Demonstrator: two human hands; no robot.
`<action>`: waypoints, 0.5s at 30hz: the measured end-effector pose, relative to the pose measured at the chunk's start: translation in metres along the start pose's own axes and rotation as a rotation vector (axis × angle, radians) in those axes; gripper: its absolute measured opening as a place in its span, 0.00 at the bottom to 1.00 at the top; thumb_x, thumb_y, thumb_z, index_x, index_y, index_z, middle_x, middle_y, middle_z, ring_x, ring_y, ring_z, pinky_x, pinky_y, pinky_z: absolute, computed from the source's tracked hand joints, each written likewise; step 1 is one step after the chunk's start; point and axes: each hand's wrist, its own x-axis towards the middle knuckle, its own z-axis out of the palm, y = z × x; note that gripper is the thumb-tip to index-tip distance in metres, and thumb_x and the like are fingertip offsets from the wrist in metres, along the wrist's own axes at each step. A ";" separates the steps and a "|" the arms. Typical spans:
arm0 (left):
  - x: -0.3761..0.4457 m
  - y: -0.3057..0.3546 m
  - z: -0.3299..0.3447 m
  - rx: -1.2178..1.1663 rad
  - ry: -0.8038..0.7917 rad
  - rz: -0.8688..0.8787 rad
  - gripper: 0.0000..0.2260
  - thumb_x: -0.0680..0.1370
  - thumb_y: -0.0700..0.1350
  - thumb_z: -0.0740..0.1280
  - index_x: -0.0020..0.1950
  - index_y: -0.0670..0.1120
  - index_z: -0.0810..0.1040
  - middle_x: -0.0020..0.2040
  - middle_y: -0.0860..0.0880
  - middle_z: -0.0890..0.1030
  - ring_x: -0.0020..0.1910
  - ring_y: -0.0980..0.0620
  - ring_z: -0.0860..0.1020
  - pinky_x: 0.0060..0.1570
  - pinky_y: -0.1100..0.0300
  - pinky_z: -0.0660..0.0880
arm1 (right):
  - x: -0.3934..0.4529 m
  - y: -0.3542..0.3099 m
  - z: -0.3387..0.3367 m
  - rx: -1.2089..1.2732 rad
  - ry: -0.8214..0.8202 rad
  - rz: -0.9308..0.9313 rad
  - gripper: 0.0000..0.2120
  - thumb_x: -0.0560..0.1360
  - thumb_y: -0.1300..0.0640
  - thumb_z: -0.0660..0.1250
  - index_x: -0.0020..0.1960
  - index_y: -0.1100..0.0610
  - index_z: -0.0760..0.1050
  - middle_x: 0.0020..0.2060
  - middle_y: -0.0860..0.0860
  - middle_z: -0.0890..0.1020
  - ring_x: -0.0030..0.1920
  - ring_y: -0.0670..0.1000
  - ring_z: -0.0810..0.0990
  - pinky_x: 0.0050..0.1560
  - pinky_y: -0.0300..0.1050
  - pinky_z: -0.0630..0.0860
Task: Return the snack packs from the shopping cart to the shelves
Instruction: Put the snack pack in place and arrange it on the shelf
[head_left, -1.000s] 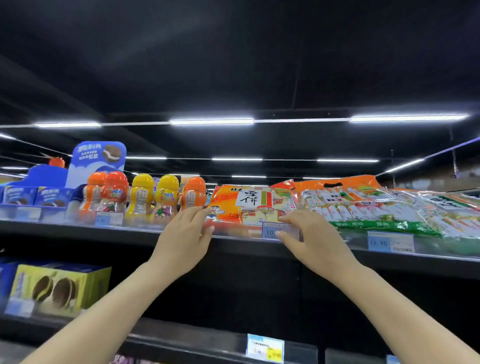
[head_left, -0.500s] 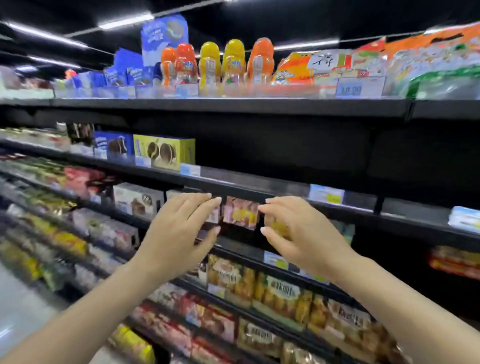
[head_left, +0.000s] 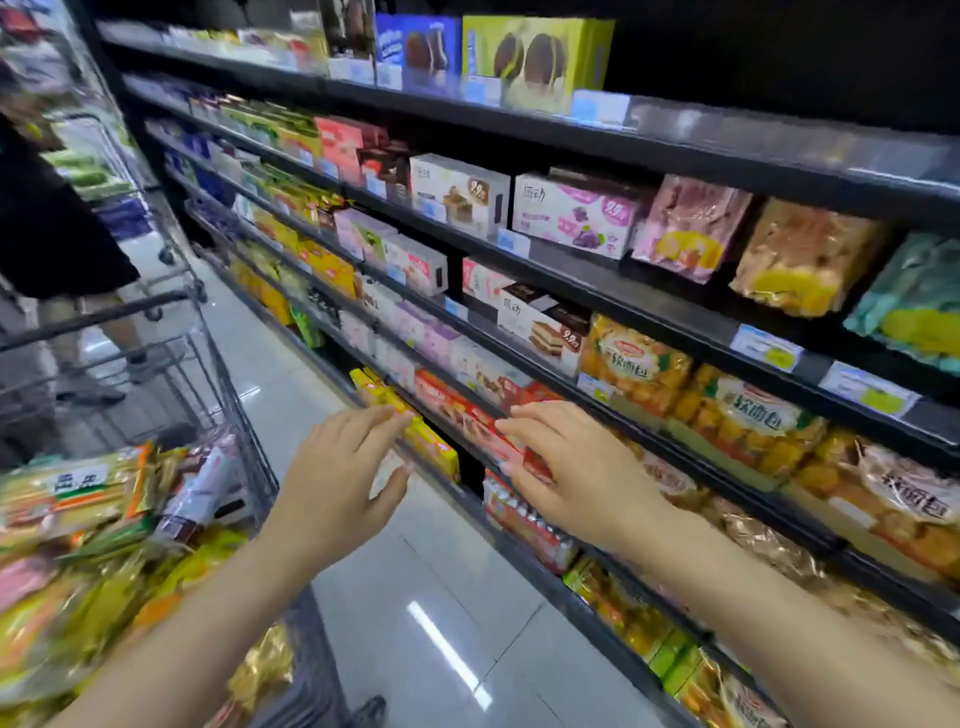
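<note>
My left hand (head_left: 337, 478) and my right hand (head_left: 576, 473) hover in mid-air in front of the lower shelves (head_left: 649, 317), fingers loosely spread, holding nothing. The wire shopping cart (head_left: 228, 395) stands at the lower left, full of snack packs (head_left: 78, 499) in yellow, green and orange wrappers. Behind my fingers, red boxes (head_left: 457, 410) and yellow boxes (head_left: 426, 441) line a low shelf. Bread packs (head_left: 639, 364) fill the shelves to the right.
Another person (head_left: 57, 228) in dark clothes stands at the far left beside a second cart (head_left: 156, 249). Black shelving runs along the right, stocked with boxes and bags. The grey tiled aisle floor (head_left: 415, 597) lies between cart and shelves.
The view has swung down from the top shelf to the lower shelves and the cart. Both hands came away from the orange pack on the top shelf and dropped, holding nothing.
</note>
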 end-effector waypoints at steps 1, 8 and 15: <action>-0.015 -0.012 -0.001 0.005 -0.018 -0.034 0.20 0.77 0.53 0.61 0.63 0.43 0.76 0.59 0.45 0.78 0.56 0.43 0.77 0.53 0.49 0.75 | 0.006 -0.009 0.011 0.016 -0.024 -0.018 0.20 0.76 0.46 0.58 0.61 0.55 0.77 0.56 0.50 0.80 0.58 0.52 0.77 0.57 0.48 0.75; -0.113 -0.088 -0.035 0.070 -0.136 -0.237 0.20 0.77 0.54 0.60 0.62 0.43 0.77 0.59 0.46 0.78 0.57 0.45 0.76 0.55 0.51 0.73 | 0.064 -0.076 0.087 0.082 -0.147 -0.113 0.18 0.76 0.47 0.61 0.61 0.55 0.76 0.57 0.50 0.79 0.58 0.52 0.76 0.59 0.46 0.72; -0.191 -0.177 -0.069 0.139 -0.187 -0.399 0.23 0.77 0.56 0.58 0.63 0.41 0.77 0.58 0.43 0.79 0.56 0.42 0.77 0.55 0.48 0.74 | 0.111 -0.143 0.154 0.122 -0.244 -0.198 0.17 0.74 0.49 0.64 0.59 0.56 0.78 0.55 0.50 0.81 0.56 0.51 0.77 0.58 0.39 0.68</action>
